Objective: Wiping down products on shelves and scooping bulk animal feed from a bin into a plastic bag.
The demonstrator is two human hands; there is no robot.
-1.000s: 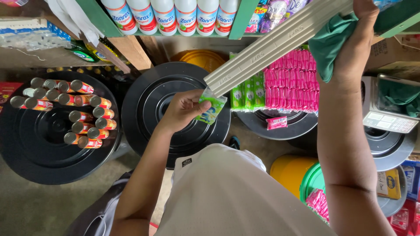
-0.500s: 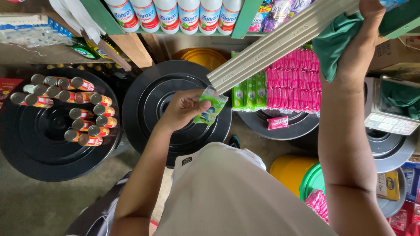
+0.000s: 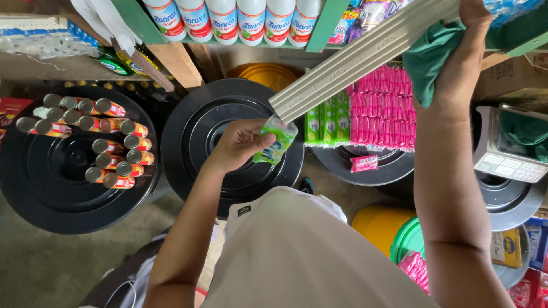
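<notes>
My left hand (image 3: 240, 144) grips a small green sachet (image 3: 275, 140) just under the low end of a long pale ribbed strip (image 3: 365, 56) that slants up to the right. My right hand (image 3: 469, 54) is raised high at the strip's upper end, pressing a dark green cloth (image 3: 429, 64) against it. Rows of green sachets (image 3: 326, 124) and pink sachets (image 3: 381, 113) hang beneath the strip. The fingers of my right hand are partly hidden by the cloth.
Black bin lids (image 3: 205, 134) lie below; the left lid (image 3: 40, 182) carries several cans (image 3: 108, 151). White bottles (image 3: 237, 20) line a green shelf above. A weighing scale (image 3: 511, 162), yellow and green buckets (image 3: 399, 234) and a loose pink sachet (image 3: 363, 163) sit at right.
My left hand has shifted slightly right with the green sachet, closer to the strip's low end. My right hand stays pressed on the cloth at the strip's top.
</notes>
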